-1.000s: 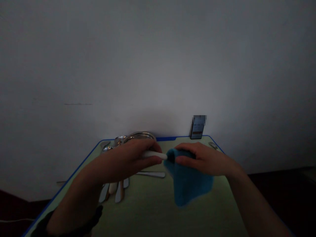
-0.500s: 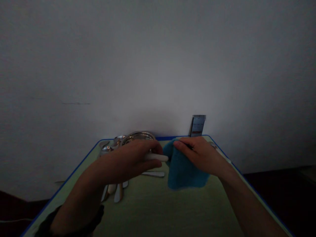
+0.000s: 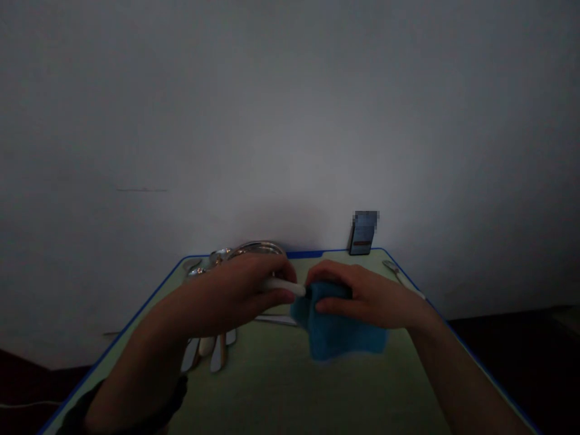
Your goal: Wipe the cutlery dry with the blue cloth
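Note:
My left hand (image 3: 258, 284) is closed around the white handle (image 3: 290, 286) of a utensil whose kind I cannot make out. The handle points right and its tip meets a blue cloth (image 3: 348, 338). Gripping that cloth from above is my right hand (image 3: 357, 293), fingers and thumb pinched on its upper part while the rest hangs over the table. Whether any of the utensil lies inside the folds is hidden. Below the left hand lies a flat metal handle (image 3: 276, 318), partly covered.
A shiny metal bowl (image 3: 260, 244) stands at the back, partly behind my left hand. Several utensils with handles (image 3: 217, 353) lie at the left. A white-handled utensil (image 3: 405, 281) lies along the right edge. A phone (image 3: 362, 235) leans against the wall on the blue-edged table (image 3: 299, 386).
My right hand has shifted slightly left and down over the cloth, its fingers now over the top near the handle's tip. The cloth has bunched up. My left hand has barely moved.

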Demonstrator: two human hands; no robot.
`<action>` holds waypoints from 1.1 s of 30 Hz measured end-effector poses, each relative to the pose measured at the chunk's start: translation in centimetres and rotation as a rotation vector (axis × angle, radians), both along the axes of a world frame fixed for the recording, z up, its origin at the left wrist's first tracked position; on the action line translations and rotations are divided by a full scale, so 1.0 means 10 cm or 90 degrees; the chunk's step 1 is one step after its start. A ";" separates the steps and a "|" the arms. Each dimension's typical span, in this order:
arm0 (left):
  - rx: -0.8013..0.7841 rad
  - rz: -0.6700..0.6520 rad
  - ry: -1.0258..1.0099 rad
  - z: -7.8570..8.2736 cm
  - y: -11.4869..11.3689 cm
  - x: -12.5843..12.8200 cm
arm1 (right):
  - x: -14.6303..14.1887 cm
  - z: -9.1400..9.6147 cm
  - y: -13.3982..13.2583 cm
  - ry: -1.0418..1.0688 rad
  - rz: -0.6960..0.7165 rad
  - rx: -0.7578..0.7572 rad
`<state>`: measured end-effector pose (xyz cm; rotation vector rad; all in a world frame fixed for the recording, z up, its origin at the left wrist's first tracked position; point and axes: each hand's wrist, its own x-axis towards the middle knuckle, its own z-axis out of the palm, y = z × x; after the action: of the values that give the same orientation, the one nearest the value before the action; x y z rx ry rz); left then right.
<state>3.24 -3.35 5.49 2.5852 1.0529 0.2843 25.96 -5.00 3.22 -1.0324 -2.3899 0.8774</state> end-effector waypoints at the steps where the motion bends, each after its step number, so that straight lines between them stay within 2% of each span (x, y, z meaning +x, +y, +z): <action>1: -0.001 0.000 0.002 0.00 -0.01 0.01 | -0.02 -0.01 0.00 0.008 -0.011 -0.004; 5: -0.007 0.003 -0.001 -0.01 -0.01 0.03 | -0.06 -0.06 0.03 -0.009 -0.118 -0.047; 8: 0.004 0.007 -0.006 -0.03 0.01 0.03 | -0.07 -0.09 0.05 -0.072 -0.166 -0.002; 14: -0.010 0.014 -0.006 -0.04 0.01 0.04 | -0.09 -0.07 0.04 -0.088 -0.111 0.089; 18: -0.119 0.006 0.070 -0.07 -0.02 0.05 | -0.09 -0.04 0.01 -0.103 -0.098 0.126; 20: -0.139 0.019 0.098 -0.08 -0.02 0.04 | -0.10 -0.04 -0.01 -0.116 -0.087 0.135; 28: -0.085 0.033 0.099 -0.02 -0.01 0.06 | -0.12 -0.06 -0.04 -0.121 -0.087 0.125; 33: -0.051 0.032 0.118 -0.05 0.00 0.11 | -0.12 -0.06 -0.03 -0.133 -0.109 0.144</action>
<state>4.35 -3.37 4.98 2.5544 1.1675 0.0136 24.71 -5.32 2.62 -1.2658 -2.4520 0.4470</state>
